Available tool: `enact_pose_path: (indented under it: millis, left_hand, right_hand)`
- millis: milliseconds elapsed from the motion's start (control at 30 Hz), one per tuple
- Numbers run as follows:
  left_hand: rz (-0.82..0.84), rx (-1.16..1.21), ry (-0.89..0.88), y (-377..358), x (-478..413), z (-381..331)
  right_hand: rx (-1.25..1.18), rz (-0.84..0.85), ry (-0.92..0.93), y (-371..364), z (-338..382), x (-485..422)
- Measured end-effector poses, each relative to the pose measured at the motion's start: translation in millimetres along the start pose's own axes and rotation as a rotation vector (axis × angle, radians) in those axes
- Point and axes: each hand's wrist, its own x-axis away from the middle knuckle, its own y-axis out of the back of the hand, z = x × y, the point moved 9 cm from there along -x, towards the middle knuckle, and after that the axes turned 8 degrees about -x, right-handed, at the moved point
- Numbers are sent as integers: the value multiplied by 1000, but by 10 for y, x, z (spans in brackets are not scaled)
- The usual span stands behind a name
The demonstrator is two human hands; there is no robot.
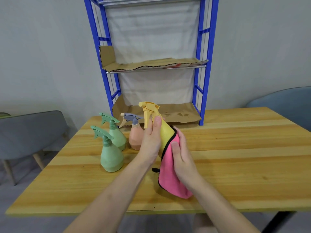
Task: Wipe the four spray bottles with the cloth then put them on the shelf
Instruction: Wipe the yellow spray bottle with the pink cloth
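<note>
Nearest, my right hand is clasping the pink cloth round the yellow bottle, wiping. My left hand is gripping its neck, steadying it.

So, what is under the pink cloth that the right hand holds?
The lower body of the yellow spray bottle: the pink cloth wraps it, held by the right hand. The left hand grips the bottle's neck. Its base is covered, so unseen.
</note>
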Motion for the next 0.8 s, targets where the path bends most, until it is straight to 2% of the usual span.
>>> enact_pose_path:
  millis: [133, 200, 233, 333, 433, 533, 667, 800]
  left_hand:
    - [1, 18, -34, -6, 18, 3]
    - [-3, 27, -69, 5, 61, -49]
    - [-5, 32, -70, 11, 83, -86]
    - [10, 51, -40, 15, 45, -107]
    - [-4, 69, -41, 35, 9, -137]
    - [-45, 56, -98, 13, 50, -157]
    - [-35, 21, -80, -82, 61, -73]
    - [-11, 61, -33, -139, 175, 11]
  right_hand:
    - [232, 6, 236, -28, 117, 34]
    - [189, 11, 251, -15, 111, 37]
    - [115, 12, 212, 0, 95, 29]
    - [-207, 5, -57, -15, -1, 18]
    - [-237, -56, -116, 27, -46, 4]
    - [-171, -108, -32, 40, -54, 22]
    - [16, -193, 166, 76, 77, 76]
    - [262, -138, 347, 67, 143, 131]
